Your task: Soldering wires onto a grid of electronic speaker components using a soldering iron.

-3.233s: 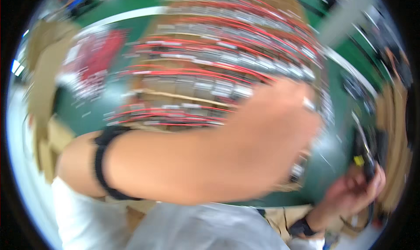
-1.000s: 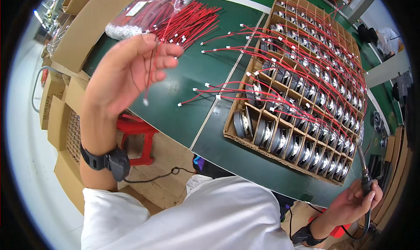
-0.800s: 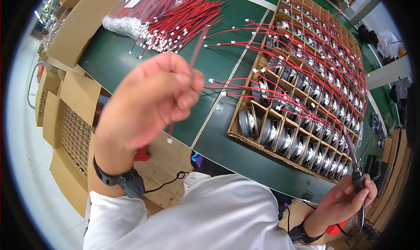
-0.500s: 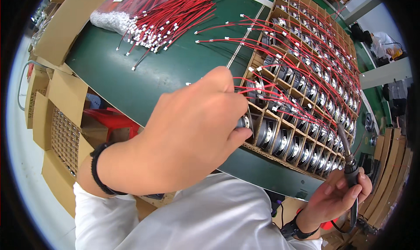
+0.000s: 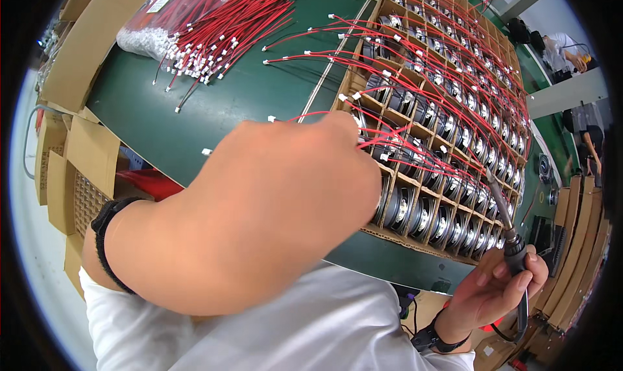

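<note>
My left hand (image 5: pixel 285 202) is curled over the near left corner of a cardboard divider tray (image 5: pixel 425 244). Its back faces up and is slightly blurred, so the fingertips and anything in them are hidden. Round speakers (image 5: pixel 423 216) stand on edge in the tray's cells, and red and black wires with white connectors (image 5: pixel 385 157) trail across them. At the lower right, my right hand (image 5: pixel 494 292) grips a soldering iron (image 5: pixel 514 249) by its dark handle. The metal tip points up and left, over the tray's right part.
A bundle of red wires (image 5: pixel 243 24) with white connectors lies partly in a clear bag on the green table (image 5: pixel 214 121). Open cardboard boxes (image 5: pixel 91 153) stand at the left. Flattened cardboard (image 5: pixel 579 254) is stacked at the right. Another person (image 5: pixel 561 56) sits at the far right.
My left hand looks larger and nearer, and its thumb, seen earlier against a speaker, is now hidden. Table and tray have shifted slightly left in view. The soldering iron stays in my right hand.
</note>
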The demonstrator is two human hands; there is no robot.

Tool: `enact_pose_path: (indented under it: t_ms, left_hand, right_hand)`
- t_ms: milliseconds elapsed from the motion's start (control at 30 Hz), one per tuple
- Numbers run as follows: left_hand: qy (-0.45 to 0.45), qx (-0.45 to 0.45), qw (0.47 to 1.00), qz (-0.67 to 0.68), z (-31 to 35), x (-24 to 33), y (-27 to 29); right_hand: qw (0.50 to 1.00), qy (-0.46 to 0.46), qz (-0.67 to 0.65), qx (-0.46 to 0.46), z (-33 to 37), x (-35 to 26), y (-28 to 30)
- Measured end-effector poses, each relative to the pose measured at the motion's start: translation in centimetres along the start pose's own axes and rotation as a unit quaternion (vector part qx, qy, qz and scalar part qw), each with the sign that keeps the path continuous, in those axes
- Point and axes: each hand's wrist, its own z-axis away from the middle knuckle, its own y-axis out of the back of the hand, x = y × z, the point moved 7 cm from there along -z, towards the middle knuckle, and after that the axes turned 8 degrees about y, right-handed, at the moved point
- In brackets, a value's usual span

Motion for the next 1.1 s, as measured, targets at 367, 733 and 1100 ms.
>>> enact_pose_path:
  t_ms: [367, 733, 1100]
  left_hand:
    - [-0.028, 0.023, 0.977, 0.21, 0.0, -2.0, -0.3]
    - [0.027, 0.136, 0.919, 0.369, 2.2, -5.6, -0.6]
    - [0.005, 0.114, 0.914, 0.388, 1.5, -5.2, -2.1]
  right_hand:
    - [1.0, -0.012, -0.02, 0.006, 0.2, 0.5, 0.5]
    - [0.999, -0.033, -0.026, -0.009, 0.0, 0.2, -0.4]
    - [0.987, -0.042, -0.12, -0.096, -0.1, -0.2, -5.9]
